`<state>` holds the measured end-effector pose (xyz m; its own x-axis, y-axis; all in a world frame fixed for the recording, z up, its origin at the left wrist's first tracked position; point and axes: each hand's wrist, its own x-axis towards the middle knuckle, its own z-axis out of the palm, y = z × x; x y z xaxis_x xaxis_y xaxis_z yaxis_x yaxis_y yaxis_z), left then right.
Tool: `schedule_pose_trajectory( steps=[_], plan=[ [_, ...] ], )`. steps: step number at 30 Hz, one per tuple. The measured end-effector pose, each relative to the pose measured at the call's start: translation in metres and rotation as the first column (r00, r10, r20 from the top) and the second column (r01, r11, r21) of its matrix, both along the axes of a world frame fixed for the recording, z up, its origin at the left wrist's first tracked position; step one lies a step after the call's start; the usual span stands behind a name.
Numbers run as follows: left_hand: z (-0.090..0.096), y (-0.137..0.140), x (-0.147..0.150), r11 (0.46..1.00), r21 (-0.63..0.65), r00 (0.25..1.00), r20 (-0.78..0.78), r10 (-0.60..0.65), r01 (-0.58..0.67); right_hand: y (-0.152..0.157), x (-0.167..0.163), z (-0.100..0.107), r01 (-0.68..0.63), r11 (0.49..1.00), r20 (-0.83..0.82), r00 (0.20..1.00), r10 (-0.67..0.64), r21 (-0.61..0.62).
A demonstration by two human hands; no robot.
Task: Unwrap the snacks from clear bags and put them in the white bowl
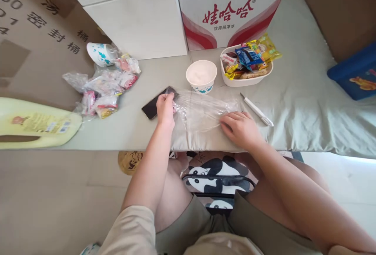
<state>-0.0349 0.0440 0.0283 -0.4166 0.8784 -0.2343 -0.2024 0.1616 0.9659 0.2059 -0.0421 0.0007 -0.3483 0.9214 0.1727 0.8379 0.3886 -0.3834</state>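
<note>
A clear plastic bag [202,110] is stretched flat over the cloth in front of me. My left hand [166,108] is closed in a pinch on the bag's left end, above a black phone [151,108]. At the other end, my right hand [239,127] rests low with bent fingers against the plastic; whether it grips the bag is hard to see. Just beyond the bag stands a white paper bowl [201,75] with a blue leaf pattern. A white pen-like cutter [257,110] lies to the right of my right hand.
A white tub [246,80] of wrapped snacks stands at the back right. Several bagged items [108,82] and a tipped paper cup [101,54] lie left, near a yellow jug [38,123]. White boxes [235,20] line the back. A blue container [354,71] sits far right.
</note>
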Motion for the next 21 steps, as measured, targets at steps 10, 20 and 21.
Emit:
schedule_pose_trajectory(
  steps=[10, 20, 21],
  plan=[
    [-0.013, -0.059, 0.028, 0.685, 0.042, 0.461, -0.769, -0.443, 0.728, 0.0, -0.005, 0.006, 0.058, 0.997, -0.031, 0.998, -0.059, -0.057],
    [-0.006, -0.051, 0.014, 0.769, 0.189, 0.692, -0.601, -0.401, 0.61, 0.014, 0.01, -0.002, 0.241, 0.969, -0.091, 0.965, -0.245, -0.052],
    [-0.006, -0.049, 0.013, 0.779, 0.188, 0.699, -0.598, -0.393, 0.599, 0.015, 0.013, -0.004, 0.24, 0.97, -0.089, 0.966, -0.243, -0.039]
  ],
)
